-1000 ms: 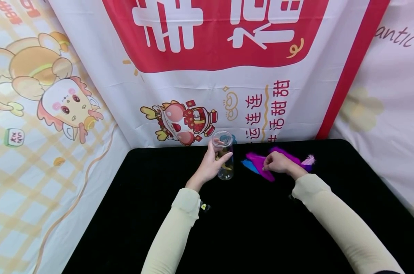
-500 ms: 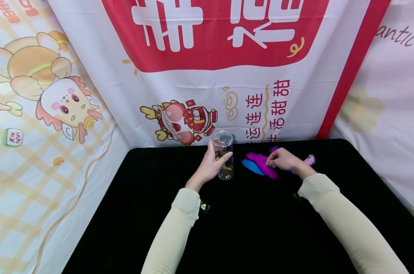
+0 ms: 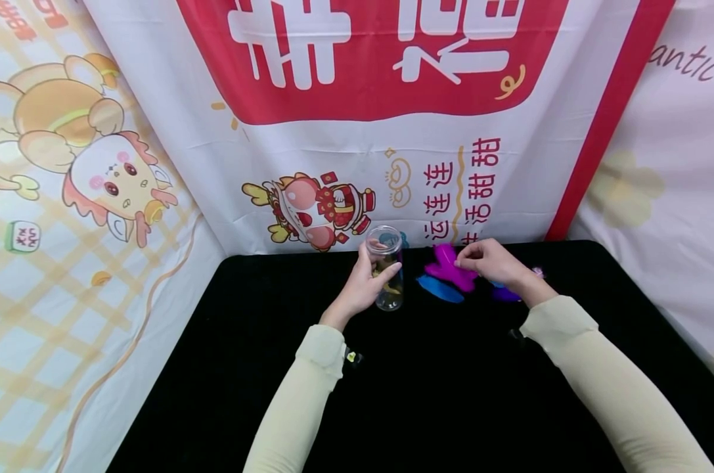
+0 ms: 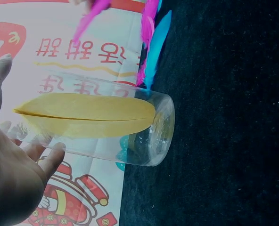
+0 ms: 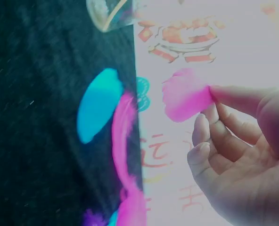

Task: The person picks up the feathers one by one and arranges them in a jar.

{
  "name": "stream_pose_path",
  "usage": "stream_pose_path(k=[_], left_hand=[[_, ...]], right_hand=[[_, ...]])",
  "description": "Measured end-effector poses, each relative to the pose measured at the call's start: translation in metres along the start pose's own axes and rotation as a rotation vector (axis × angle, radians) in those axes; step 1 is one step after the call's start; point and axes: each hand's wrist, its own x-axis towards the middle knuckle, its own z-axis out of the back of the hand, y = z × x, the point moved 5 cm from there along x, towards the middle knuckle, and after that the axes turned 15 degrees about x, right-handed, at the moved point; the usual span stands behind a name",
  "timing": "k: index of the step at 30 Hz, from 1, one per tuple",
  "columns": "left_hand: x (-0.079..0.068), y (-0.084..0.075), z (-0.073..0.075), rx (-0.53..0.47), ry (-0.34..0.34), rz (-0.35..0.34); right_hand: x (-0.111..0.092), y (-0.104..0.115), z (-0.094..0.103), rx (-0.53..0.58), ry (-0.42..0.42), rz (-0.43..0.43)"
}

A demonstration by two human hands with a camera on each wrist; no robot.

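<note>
My left hand (image 3: 359,284) grips a clear plastic jar (image 3: 390,301) standing upright on the black table. Inside it a yellow feather (image 4: 87,115) stands lengthwise, as the left wrist view shows. Thumb and forefinger of my right hand (image 3: 494,266) pinch a magenta feather (image 5: 185,96) by its end, raised off the table to the jar's right. Below it on the cloth lie a blue feather (image 5: 101,104) and another magenta feather (image 5: 122,136). Partly hidden behind my right hand are a purple feather (image 3: 506,295) and a pale pink one (image 3: 538,271).
The black cloth-covered table (image 3: 392,394) reaches back to a printed white and red banner (image 3: 345,151). Patterned cloth hangs at the left (image 3: 67,263) and right sides.
My right hand has lifted a magenta feather up from the pile, moving slightly right and back, and the feather now points up toward the banner. The left hand and jar have stayed still.
</note>
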Motion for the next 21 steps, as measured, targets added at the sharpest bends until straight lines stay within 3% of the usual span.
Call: stream_pose_path(k=[7,18,21], left_hand=[[0.009,0.024,-0.009,-0.022,-0.038,0.001],[0.007,0.022,-0.009,-0.022,-0.076,-0.044],[0.006,0.017,-0.006,-0.020,-0.034,-0.026]], right_hand=[[-0.002,0.025,-0.002,0.026,-0.011,0.044],[-0.007,0.084,-0.014,0.047,-0.080,0.202],[-0.006,0.102,-0.021,0.067,-0.101,0.249]])
